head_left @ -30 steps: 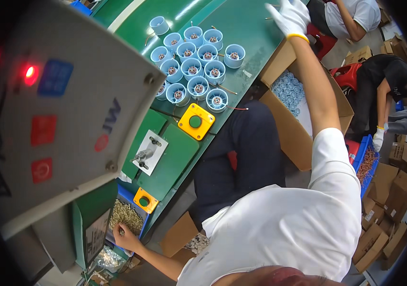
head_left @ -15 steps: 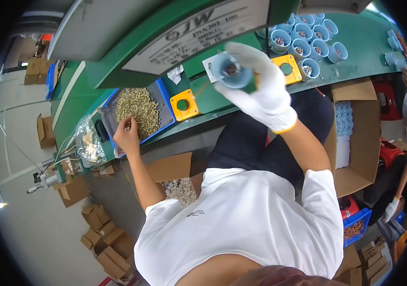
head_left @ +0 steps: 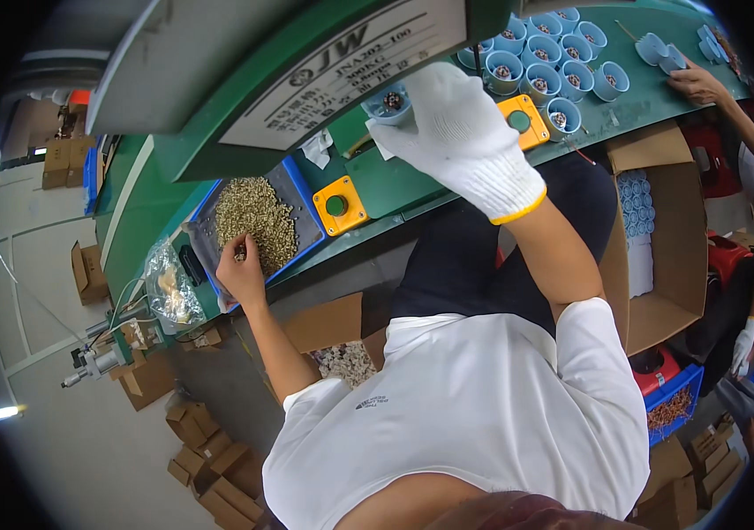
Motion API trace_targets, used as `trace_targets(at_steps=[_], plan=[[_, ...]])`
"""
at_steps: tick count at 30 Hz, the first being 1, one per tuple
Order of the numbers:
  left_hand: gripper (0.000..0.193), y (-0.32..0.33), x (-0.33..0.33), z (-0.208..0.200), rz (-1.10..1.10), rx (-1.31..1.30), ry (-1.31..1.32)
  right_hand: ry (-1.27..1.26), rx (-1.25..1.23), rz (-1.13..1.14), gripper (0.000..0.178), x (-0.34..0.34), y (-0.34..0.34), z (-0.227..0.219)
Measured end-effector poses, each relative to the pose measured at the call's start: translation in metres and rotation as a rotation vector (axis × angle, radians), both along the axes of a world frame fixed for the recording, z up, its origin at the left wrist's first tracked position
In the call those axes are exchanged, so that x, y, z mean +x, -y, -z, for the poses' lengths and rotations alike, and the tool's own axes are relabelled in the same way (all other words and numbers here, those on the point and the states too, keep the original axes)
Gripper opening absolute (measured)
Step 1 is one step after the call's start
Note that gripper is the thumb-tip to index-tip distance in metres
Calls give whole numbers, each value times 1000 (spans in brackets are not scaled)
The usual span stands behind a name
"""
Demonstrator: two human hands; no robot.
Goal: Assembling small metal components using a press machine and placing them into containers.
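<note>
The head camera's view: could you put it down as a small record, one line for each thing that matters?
Left hand: bare, at a heap of small brass-coloured metal parts; whether it grips any cannot be told
Right hand: in a white knitted glove, holding a light blue round plastic cup
Under the heap: grey-lined blue tray
Near the hands: two square yellow boxes with round green buttons
Work surface: green table bearing more light blue cups
Another person: bare hand at a light blue cup, far right

Right fingers hold a blue cup, left fingers at golden parts.
</note>
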State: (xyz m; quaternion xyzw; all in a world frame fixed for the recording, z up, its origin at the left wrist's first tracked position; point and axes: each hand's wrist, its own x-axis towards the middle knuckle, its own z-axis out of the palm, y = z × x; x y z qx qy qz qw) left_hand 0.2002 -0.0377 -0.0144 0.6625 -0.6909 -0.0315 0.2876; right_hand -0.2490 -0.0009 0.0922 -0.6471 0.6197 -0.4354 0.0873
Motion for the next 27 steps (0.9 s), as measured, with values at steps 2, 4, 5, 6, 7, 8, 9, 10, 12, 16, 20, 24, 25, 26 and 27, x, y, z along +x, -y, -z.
trace_targets(at_steps=[2, 4, 5, 6, 7, 8, 9, 10, 12, 16, 20, 24, 25, 26, 27], plan=[[16, -5, -4, -3, 52, -96, 9, -6, 285, -29, 60, -2, -5, -8], [16, -17, -30, -7, 143, -103, -68, 42, -217, -66, 60, -19, -19, 6], [14, -29, -57, -10, 196, -58, -147, -18, -412, -10, 51, -32, -27, 18], [10, -40, -81, -14, 346, -88, -157, -57, -494, 38, 39, -44, -39, 30], [9, -47, -110, -19, 506, -122, -151, -123, -530, 66, 29, -65, -54, 52], [11, -54, -133, -15, 589, -135, -145, -170, -450, 115, 24, -77, -67, 60], [13, -56, -153, -19, 675, -134, -106, -240, -364, 178, 22, -83, -74, 68], [13, -50, -163, -13, 698, -172, -87, -233, -347, 163, 23, -88, -78, 75], [14, -47, -170, -9, 728, -188, -34, -217, -285, 145, 24, -82, -86, 62], [12, -37, -162, 3, 742, -345, -46, -426, -273, 201, 17, -80, -60, 57], [16, -41, -157, 15, 633, -449, 41, -454, -340, 145, 16, -90, -49, 55], [11, -38, -163, -6, 693, -395, 12, -390, -537, 37, 21, -88, -60, 51], [11, -36, -166, -13, 675, -412, 15, -375, -570, 52, 23, -86, -61, 47], [11, -34, -169, -20, 685, -367, -22, -369, -606, 60, 26, -86, -62, 48], [11, -31, -172, -28, 692, -319, -57, -369, -614, 52, 26, -88, -60, 51]])
